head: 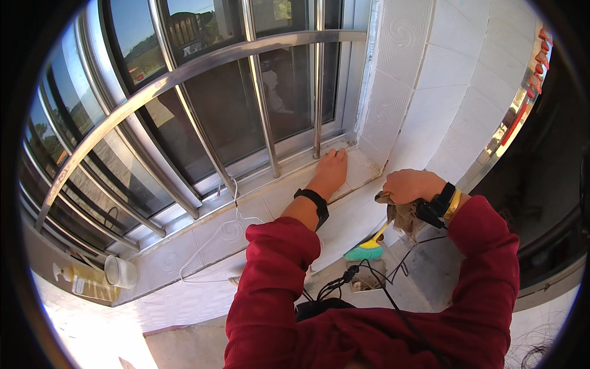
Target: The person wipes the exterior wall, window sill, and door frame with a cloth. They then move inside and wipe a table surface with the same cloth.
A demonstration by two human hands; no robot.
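My left hand (331, 170) rests on the tiled window sill (265, 210), its fingertips by the foot of a steel window bar (318, 104). Nothing shows in it, though its palm side is hidden. Over the right end of the sill, my right hand (410, 186) is closed around a dirty brown cloth (402, 219). The cloth hangs down below the fist, apart from the sill. Behind the bars stands the dark sliding window pane (290, 92).
A white wire hanger (198, 253) hangs from a bar. At the sill's left end stand a pump bottle (94, 282) and a clear cup (120, 272). Below are a green-bristled broom (366, 250), black cables (336, 281) and a square floor recess (368, 276). Tiled walls (442, 87) enclose the right.
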